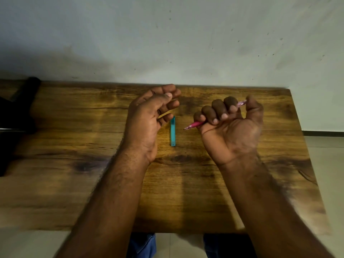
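My right hand [230, 127] is palm up over the wooden table [74, 131], with its fingers curled round a pink pen [193, 124]. The pen's tip points left and its clear pink end sticks out by the thumb. A slim teal plastic case [173, 132] lies flat on the table between my hands, with its long side running away from me. My left hand [149, 116] hovers just left of the case with its fingers loosely curled. Its thumb tip is close to the forefinger, and nothing shows between them.
A black object [16, 112] sits on the table's far left edge, partly out of view. A pale wall [186, 43] runs right behind the table. The table's right edge drops to a tiled floor [327, 164]. My knees in blue cloth [145, 244] show below the near edge.
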`<state>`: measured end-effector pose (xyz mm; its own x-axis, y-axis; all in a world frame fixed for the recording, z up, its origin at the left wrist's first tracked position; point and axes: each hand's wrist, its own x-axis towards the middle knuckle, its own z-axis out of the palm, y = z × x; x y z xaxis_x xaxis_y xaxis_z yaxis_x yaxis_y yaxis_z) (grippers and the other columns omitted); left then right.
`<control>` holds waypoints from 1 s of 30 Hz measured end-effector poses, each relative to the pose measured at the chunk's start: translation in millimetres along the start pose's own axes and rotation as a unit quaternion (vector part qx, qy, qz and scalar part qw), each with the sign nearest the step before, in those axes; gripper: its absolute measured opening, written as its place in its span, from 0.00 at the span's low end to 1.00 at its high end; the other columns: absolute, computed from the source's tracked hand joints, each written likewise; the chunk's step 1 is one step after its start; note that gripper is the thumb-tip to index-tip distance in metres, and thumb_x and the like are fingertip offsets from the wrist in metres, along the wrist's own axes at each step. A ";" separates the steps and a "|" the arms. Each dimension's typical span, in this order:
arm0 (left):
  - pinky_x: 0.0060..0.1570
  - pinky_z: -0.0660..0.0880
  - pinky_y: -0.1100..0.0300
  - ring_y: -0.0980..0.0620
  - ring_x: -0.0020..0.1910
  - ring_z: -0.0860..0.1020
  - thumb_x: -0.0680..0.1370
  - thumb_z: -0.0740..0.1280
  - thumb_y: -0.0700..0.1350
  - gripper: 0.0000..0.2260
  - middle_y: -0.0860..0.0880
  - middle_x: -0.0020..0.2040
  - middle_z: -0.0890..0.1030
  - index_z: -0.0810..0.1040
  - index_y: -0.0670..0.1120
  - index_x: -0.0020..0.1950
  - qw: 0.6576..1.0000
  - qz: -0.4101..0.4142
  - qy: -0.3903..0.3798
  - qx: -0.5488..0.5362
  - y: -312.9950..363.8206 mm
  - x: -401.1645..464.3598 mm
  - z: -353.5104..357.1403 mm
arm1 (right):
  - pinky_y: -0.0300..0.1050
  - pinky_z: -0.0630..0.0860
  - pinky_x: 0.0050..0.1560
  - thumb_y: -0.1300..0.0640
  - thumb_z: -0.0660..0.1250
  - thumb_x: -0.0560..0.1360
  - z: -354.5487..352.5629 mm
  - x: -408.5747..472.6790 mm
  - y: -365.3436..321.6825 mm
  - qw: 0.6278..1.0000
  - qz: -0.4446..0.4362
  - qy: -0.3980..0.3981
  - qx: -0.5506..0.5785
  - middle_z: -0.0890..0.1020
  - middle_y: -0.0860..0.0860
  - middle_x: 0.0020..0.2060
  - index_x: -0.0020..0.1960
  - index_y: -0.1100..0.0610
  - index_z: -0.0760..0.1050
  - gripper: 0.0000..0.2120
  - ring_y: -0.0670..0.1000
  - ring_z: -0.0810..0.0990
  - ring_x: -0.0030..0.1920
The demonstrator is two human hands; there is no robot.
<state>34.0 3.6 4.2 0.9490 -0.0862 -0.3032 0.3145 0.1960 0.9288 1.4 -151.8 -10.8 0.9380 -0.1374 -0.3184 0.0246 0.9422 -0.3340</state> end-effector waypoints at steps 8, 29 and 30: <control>0.53 0.77 0.54 0.52 0.54 0.86 0.79 0.65 0.45 0.10 0.50 0.56 0.89 0.85 0.52 0.54 1.000 0.000 -0.003 -0.001 0.6 -0.7 0.8 | 0.47 0.64 0.37 0.39 0.51 0.81 3.3 -2.2 -1.7 1.000 0.005 -0.008 0.020 0.62 0.49 0.26 0.33 0.54 0.64 0.25 0.50 0.58 0.30; 0.52 0.78 0.55 0.53 0.52 0.85 0.80 0.65 0.44 0.10 0.50 0.55 0.89 0.85 0.51 0.54 1.000 -0.001 -0.003 -0.001 1.0 -2.0 0.8 | 0.46 0.64 0.36 0.37 0.50 0.80 6.6 -3.6 0.7 1.000 -0.003 -0.009 0.013 0.61 0.49 0.26 0.34 0.54 0.63 0.25 0.50 0.57 0.30; 0.52 0.78 0.55 0.53 0.52 0.85 0.80 0.65 0.44 0.10 0.50 0.55 0.89 0.85 0.51 0.54 1.000 -0.002 -0.002 -0.002 1.2 -1.9 0.8 | 0.46 0.64 0.37 0.37 0.50 0.80 6.3 -3.7 0.8 1.000 -0.002 -0.009 0.013 0.61 0.49 0.26 0.34 0.54 0.63 0.25 0.50 0.57 0.30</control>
<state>32.6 3.2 6.1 0.9477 -0.0916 -0.3058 0.3183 0.1986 0.9270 0.2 -148.6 -4.2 0.9440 -0.1360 -0.3006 0.0371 0.9491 -0.3128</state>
